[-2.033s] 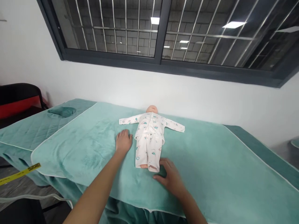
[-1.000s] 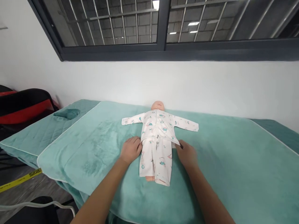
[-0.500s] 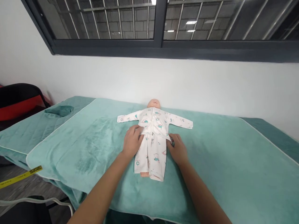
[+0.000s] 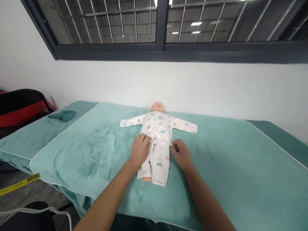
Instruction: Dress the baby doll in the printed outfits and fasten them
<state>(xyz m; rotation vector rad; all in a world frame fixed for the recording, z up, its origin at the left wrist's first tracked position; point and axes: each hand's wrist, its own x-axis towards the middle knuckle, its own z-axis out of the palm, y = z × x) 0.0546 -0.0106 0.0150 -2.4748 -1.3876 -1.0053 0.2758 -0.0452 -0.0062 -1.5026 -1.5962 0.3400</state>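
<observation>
A baby doll (image 4: 157, 106) lies on its back on a teal blanket (image 4: 101, 150), arms spread, dressed in a white printed top (image 4: 158, 126) and matching trousers (image 4: 157, 163). My left hand (image 4: 139, 150) rests on the doll's waist at the left, fingers curled over the hem of the top. My right hand (image 4: 181, 153) is at the right side of the waist, thumb and fingers pinching the hem's edge. The doll's feet (image 4: 146, 179) peek out of the trouser legs.
The blanket covers a padded teal table (image 4: 31, 134) with a face hole (image 4: 63, 115) at the left. A black and red chair (image 4: 19, 107) stands at far left. A white wall and barred window lie behind. A yellow tape (image 4: 19, 184) and white cable (image 4: 36, 210) lie on the floor.
Both hands moved from the blanket beside the doll's legs up to its waist. They now grip the hem of the top on either side.
</observation>
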